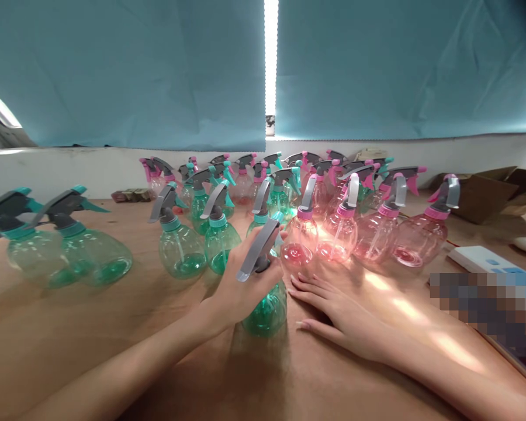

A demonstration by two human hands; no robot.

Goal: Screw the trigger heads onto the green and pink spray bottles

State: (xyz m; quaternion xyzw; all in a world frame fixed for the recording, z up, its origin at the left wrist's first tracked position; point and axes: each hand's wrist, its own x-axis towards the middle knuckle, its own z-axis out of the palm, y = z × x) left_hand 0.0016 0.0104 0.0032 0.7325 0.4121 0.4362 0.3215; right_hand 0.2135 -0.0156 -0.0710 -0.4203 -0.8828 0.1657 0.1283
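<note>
My left hand (241, 292) is wrapped round the neck of a green spray bottle (266, 310) that stands on the wooden table (114, 351); its grey trigger head (258, 250) sticks up above my fingers. My right hand (333, 307) lies flat on the table just right of that bottle, fingers stretched out, holding nothing. Behind both hands stand several green spray bottles (182, 248) and several pink spray bottles (379, 231) in rows.
Two more green bottles (92, 251) stand apart at the far left. A brown cardboard box (491, 193) sits at the back right, a white flat device (482, 260) lies near the right edge. Blue sheeting (158, 76) covers the window behind a white ledge.
</note>
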